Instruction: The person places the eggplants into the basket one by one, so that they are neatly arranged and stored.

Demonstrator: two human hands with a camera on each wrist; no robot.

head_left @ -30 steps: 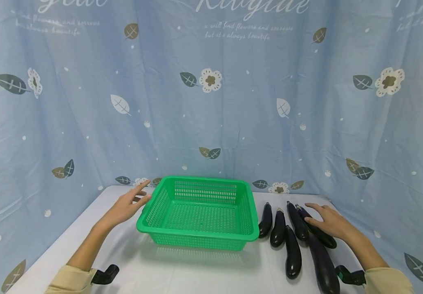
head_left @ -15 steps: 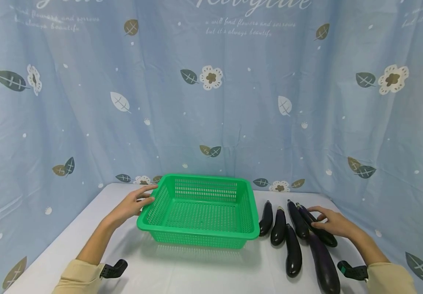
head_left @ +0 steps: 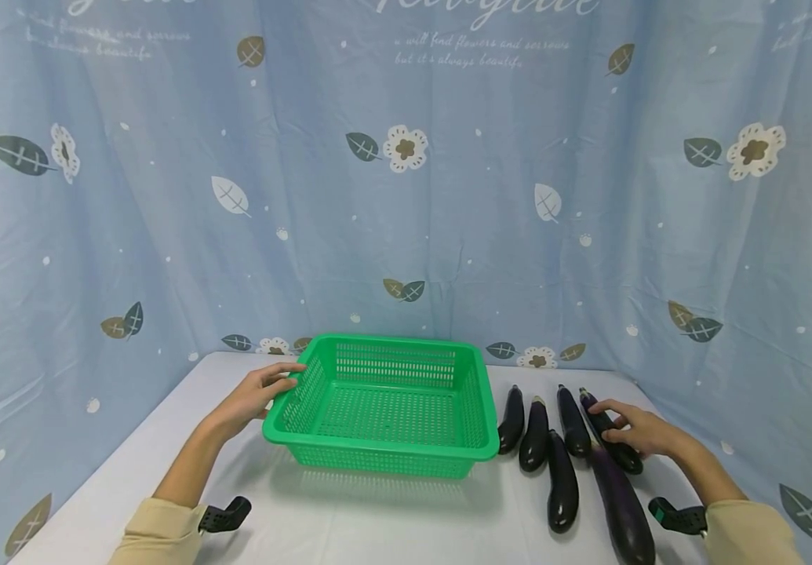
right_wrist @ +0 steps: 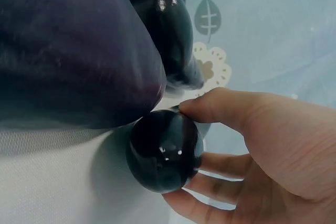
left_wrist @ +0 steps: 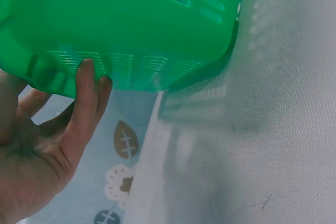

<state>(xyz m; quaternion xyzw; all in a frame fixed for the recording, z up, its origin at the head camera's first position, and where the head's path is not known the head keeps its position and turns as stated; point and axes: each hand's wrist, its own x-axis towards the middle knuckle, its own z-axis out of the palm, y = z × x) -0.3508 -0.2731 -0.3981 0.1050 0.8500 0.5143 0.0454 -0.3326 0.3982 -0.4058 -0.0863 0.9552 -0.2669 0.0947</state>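
A green plastic basket (head_left: 384, 449) with slotted walls stands on the white tabletop. My left hand (head_left: 250, 399) holds its left rim; fingers reach over the edge in the head view. The left wrist view shows more fingers (left_wrist: 84, 93) against the outer wall, below the rim. On the right, my right hand (head_left: 642, 431) grips the rightmost eggplant (right_wrist: 164, 153), thumb on one side and fingers on the other. A longer, purplish eggplant (head_left: 623, 502) lies right beside it. Another dark eggplant (head_left: 573, 424) lies to its left, its stem end pointing to the back.
Several more glossy eggplants lie between basket and right hand: one eggplant (head_left: 511, 420) by the basket's right wall, another eggplant (head_left: 535, 435) beside it, and a nearer eggplant (head_left: 562, 486). A blue patterned curtain (head_left: 406, 220) closes off the back and sides of the white table (head_left: 377, 526).
My left hand has moved right onto the basket rim. My right hand has closed around the rightmost eggplant, whose stem end has shifted slightly right, along with its neighbour's.
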